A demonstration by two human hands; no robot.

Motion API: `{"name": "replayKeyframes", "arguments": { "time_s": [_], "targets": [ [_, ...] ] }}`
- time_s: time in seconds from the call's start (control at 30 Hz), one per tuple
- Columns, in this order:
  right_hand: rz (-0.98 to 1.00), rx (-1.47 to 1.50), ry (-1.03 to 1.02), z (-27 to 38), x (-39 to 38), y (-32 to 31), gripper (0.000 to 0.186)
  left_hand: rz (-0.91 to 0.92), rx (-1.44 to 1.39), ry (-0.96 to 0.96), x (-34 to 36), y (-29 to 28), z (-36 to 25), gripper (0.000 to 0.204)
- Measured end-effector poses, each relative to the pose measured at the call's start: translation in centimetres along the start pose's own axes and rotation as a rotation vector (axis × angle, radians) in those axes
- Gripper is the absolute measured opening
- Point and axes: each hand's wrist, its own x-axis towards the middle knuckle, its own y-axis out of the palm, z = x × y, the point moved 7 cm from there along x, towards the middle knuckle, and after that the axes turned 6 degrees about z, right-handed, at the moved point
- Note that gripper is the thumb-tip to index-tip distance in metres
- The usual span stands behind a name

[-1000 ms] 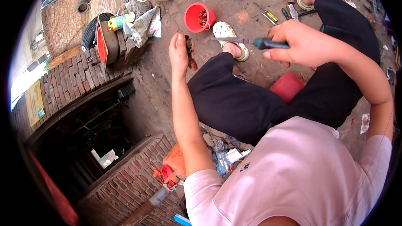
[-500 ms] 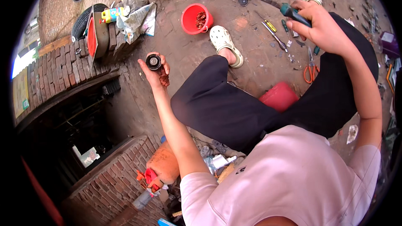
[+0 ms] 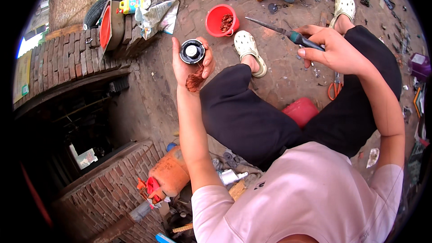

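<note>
Head view: left hand (image 3: 183,68) holds a round black part (image 3: 192,51) with coppery wire (image 3: 195,82); right hand (image 3: 332,49) grips a pointed tool (image 3: 299,38); between them, farther out, sits a red bucket (image 3: 213,21).

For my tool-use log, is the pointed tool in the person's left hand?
No: the right hand grips the pointed tool, while the left hand holds a round black part with copper-coloured strands.

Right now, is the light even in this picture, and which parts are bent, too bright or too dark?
In the head view, soft daylight on the left hand and right hand, no hard shadows there; in the head view, the brick ledge curving near the rim; also in the head view, a nearly black doorway and a washed-out patch at upper left.
</note>
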Motion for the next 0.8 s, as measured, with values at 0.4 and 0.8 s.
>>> {"name": "replayKeyframes", "arguments": {
  "time_s": [0.4,0.8],
  "targets": [
    [0.005,-0.071,0.004,0.4,-0.1,0.9,0.039,0.09,0.033,-0.028,1.8,2.4,0.9,0.076],
    [0.173,0.0,-0.048,1.2,0.2,3.7,0.041,-0.023,0.549,-0.011,2.6,3.2,2.5,0.072]
  ]
}}
